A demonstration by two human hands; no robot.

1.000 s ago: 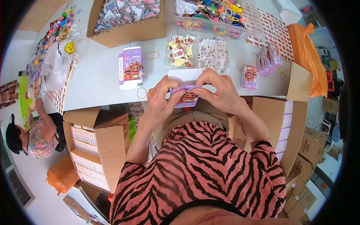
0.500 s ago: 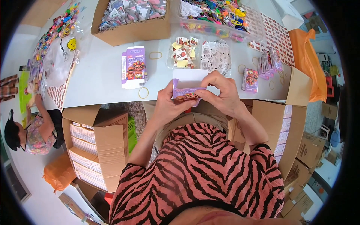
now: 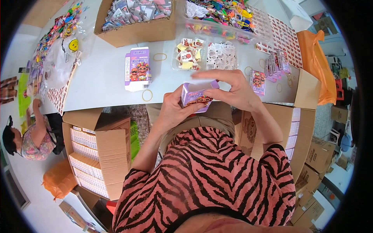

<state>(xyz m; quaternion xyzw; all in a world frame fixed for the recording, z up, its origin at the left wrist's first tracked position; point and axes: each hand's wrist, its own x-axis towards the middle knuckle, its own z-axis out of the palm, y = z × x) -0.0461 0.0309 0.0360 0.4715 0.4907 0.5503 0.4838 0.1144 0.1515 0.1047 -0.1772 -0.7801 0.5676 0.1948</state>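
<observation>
Here the white worktop [image 3: 101, 81] runs across the upper half of the view, crowded toward its far edge. At the far left a second person [image 3: 27, 136] sits low beside the worktop on a pale floor, near an orange bag [image 3: 58, 180]. Just right of them an open cardboard carton [image 3: 99, 149] stands below the worktop edge, packed with rows of small white boxes. On the worktop above it lies a flattened purple box [image 3: 138, 69], with a rubber band [image 3: 147, 95] just below it and a big cardboard box [image 3: 134, 19] of small packets behind.

In the middle, the left hand [image 3: 175, 110] grips a small purple box [image 3: 196, 97] from below and from the side, held above the worktop's near edge. The right hand [image 3: 233, 91] closes on the same box from the right, its fingers stretched flat over the open top. What is inside the box cannot be made out.

Further right lie clear bags of small printed pieces [image 3: 206, 56], a tray of colourful trinkets [image 3: 221, 13], and, beside the worktop, another carton [image 3: 299, 128] and orange plastic [image 3: 316, 66].
</observation>
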